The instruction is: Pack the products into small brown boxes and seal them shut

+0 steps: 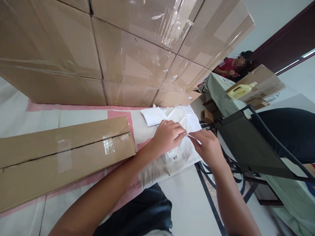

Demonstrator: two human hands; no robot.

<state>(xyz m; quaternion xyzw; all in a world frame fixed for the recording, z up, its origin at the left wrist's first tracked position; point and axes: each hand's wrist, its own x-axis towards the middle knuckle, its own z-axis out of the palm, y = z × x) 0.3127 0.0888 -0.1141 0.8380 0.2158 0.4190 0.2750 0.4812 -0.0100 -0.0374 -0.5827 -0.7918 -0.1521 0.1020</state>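
A white folded garment in a clear plastic bag (183, 154) lies on the table's near right corner. My left hand (167, 136) rests on it with fingers curled, pinching one end of a thin white strip (194, 137). My right hand (209, 147) pinches the strip's other end, fingers closed. A white folded paper (154, 116) lies just beyond the bag.
A long flat cardboard box (61, 154) lies at my left. Stacked taped cartons (118, 49) wall off the table's far side. A dark folding chair (246, 144) stands at the right. Further right, a table (216, 91) holds a yellow bottle (240, 91); a person in red (227, 67) sits beyond.
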